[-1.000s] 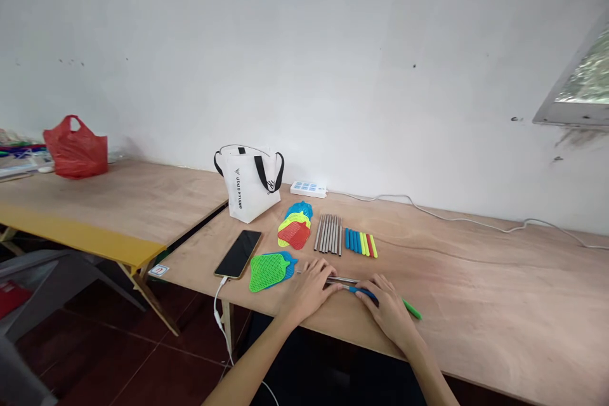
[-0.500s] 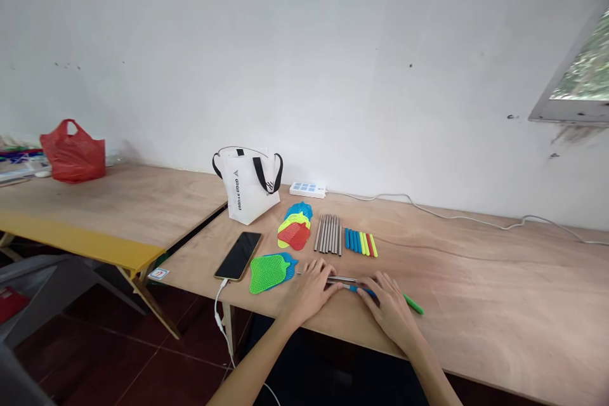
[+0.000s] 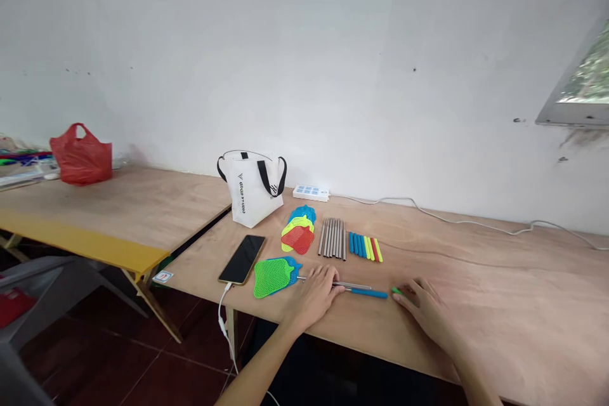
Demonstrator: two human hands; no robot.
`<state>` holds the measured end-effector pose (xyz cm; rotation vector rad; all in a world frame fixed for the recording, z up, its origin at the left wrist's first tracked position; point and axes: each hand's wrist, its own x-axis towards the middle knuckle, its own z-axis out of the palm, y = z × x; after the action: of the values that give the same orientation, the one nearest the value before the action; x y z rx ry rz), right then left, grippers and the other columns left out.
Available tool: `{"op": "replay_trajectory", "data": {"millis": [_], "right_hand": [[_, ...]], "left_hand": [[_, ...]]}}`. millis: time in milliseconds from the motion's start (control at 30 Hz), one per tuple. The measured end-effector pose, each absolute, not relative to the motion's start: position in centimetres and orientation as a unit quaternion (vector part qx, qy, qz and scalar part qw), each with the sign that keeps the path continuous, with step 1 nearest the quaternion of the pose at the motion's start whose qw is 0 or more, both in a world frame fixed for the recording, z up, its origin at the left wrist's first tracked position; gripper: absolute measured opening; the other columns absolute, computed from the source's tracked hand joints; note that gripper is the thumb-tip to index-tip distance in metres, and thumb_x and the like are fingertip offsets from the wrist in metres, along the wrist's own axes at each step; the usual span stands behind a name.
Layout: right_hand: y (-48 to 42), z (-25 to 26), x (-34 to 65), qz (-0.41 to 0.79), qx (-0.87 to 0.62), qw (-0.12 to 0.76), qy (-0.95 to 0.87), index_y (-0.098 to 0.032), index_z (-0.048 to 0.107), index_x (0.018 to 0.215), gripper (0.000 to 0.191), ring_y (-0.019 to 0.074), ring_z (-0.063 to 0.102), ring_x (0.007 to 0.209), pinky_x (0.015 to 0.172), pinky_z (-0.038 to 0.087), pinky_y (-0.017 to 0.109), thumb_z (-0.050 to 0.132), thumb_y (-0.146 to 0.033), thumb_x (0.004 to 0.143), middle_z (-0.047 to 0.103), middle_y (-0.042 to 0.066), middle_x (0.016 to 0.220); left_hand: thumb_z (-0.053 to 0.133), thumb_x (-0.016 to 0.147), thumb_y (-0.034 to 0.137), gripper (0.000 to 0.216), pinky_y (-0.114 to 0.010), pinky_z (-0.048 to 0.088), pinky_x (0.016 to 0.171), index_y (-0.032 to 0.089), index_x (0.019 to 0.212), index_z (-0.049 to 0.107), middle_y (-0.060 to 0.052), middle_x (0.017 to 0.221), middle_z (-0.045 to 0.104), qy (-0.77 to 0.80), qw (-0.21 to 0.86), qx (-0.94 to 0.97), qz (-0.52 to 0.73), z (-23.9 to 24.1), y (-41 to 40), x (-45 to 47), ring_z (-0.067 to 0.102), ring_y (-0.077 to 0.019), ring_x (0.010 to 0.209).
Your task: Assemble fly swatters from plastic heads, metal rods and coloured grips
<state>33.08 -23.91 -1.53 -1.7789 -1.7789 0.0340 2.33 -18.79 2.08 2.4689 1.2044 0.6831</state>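
My left hand [image 3: 318, 290] lies over thin metal rods, its fingers curled around them at the table's front. From under it a bare metal rod [image 3: 359, 286] and a blue handle [image 3: 371, 293] stick out to the right. Left of this hand, a green fly-swatter head [image 3: 272, 278] overlaps a blue swatter head [image 3: 295, 266]. My right hand [image 3: 425, 304] pinches a green handle [image 3: 396, 291], mostly hidden by the fingers, just right of the blue handle's end.
Behind my hands lie a row of metal rods [image 3: 332, 239], several coloured handles [image 3: 365, 247] and stacked swatter heads [image 3: 297, 238]. A phone [image 3: 242, 259] with a cable lies to the left. A white bag [image 3: 254, 193] and power strip [image 3: 311, 193] stand near the wall.
My right hand has left the blue handle and moved right to the green handle, closing on it. The blue handle is now uncovered. My left hand stays on the rods.
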Motion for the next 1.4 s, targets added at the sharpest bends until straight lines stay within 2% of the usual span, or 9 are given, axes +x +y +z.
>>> {"op": "replay_trajectory", "data": {"millis": [133,233,400,500,800,967,1067,1267,1400], "right_hand": [[-24.1,-0.9,34.1,0.064,-0.670,0.337,-0.658,-0.026,0.065,0.078,0.038,0.0245,0.067,0.079,0.074,0.052,0.039,0.048,-0.057,0.092,0.070,0.006,0.084],[-24.1,-0.2,33.3,0.058,-0.650,0.347,-0.673,-0.027,0.068,0.086,0.035,0.0242,0.069,0.085,0.078,0.052,0.039,0.047,-0.054,0.094,0.073,0.005,0.090],[-24.2,0.6,30.3,0.024,-0.602,0.304,-0.738,-0.029,0.069,0.099,0.035,0.0245,0.066,0.100,0.087,0.047,0.040,0.041,-0.050,0.101,0.072,0.005,0.105],[-24.2,0.4,28.8,0.004,-0.587,0.306,-0.750,-0.029,0.069,0.104,0.035,0.0243,0.065,0.102,0.090,0.045,0.041,0.038,-0.046,0.104,0.071,0.006,0.108],[-24.0,-0.4,28.9,-0.018,-0.587,0.317,-0.744,-0.032,0.070,0.112,0.036,0.0243,0.065,0.102,0.089,0.047,0.041,0.037,-0.045,0.105,0.071,0.004,0.108],[-24.3,-0.1,27.2,0.029,-0.581,0.325,-0.746,-0.033,0.071,0.108,0.036,0.0223,0.066,0.096,0.085,0.052,0.037,0.037,-0.045,0.105,0.069,0.004,0.101],[-24.6,0.3,25.4,0.054,-0.559,0.336,-0.756,-0.033,0.070,0.111,0.033,0.0215,0.066,0.099,0.086,0.054,0.034,0.039,-0.045,0.105,0.068,0.004,0.105],[-24.8,0.7,24.5,0.055,-0.540,0.332,-0.772,-0.036,0.060,0.131,0.035,0.0246,0.063,0.106,0.095,0.051,0.043,0.039,-0.038,0.104,0.067,0.005,0.113],[-24.4,0.2,25.3,0.026,-0.566,0.328,-0.755,-0.035,0.059,0.133,0.038,0.0254,0.062,0.108,0.097,0.049,0.047,0.037,-0.029,0.102,0.067,0.005,0.117]], "left_hand": [[0.046,0.106,0.026,0.007,-0.035,0.041,0.092,0.023,0.106,0.053,-0.003,0.110,0.060,0.406,0.149,0.864,0.256,1.6,-18.6,2.4,0.054,-0.0216,0.106],[0.044,0.106,0.024,0.010,-0.036,0.042,0.093,0.023,0.108,0.054,-0.003,0.111,0.059,0.401,0.142,0.867,0.259,1.5,-18.5,2.4,0.054,-0.0214,0.107],[0.045,0.105,0.023,0.011,-0.035,0.044,0.094,0.024,0.108,0.056,-0.003,0.109,0.058,0.380,0.160,0.874,0.255,2.0,-18.7,2.2,0.054,-0.0211,0.107],[0.046,0.105,0.023,0.012,-0.035,0.044,0.094,0.025,0.108,0.057,-0.002,0.109,0.058,0.374,0.171,0.874,0.258,2.2,-18.7,2.1,0.054,-0.0209,0.108],[0.048,0.104,0.021,0.016,-0.033,0.047,0.093,0.025,0.110,0.062,-0.003,0.108,0.059,0.364,0.191,0.871,0.270,2.8,-18.8,2.1,0.057,-0.0199,0.105],[0.052,0.103,0.023,0.014,-0.033,0.046,0.094,0.026,0.110,0.064,-0.002,0.107,0.061,0.340,0.166,0.888,0.260,3.0,-19.2,2.1,0.058,-0.0208,0.107],[0.052,0.103,0.025,0.017,-0.035,0.045,0.098,0.028,0.114,0.064,-0.003,0.110,0.062,0.330,0.159,0.893,0.259,3.0,-19.3,2.0,0.058,-0.0214,0.110],[0.055,0.102,0.027,0.013,-0.039,0.040,0.102,0.027,0.113,0.062,-0.002,0.113,0.065,0.341,0.150,0.890,0.263,2.8,-19.2,2.1,0.061,-0.0215,0.108],[0.055,0.100,0.021,0.011,-0.039,0.039,0.100,0.024,0.110,0.057,-0.001,0.113,0.066,0.376,0.140,0.873,0.277,2.7,-19.3,2.3,0.061,-0.0215,0.107]]}}
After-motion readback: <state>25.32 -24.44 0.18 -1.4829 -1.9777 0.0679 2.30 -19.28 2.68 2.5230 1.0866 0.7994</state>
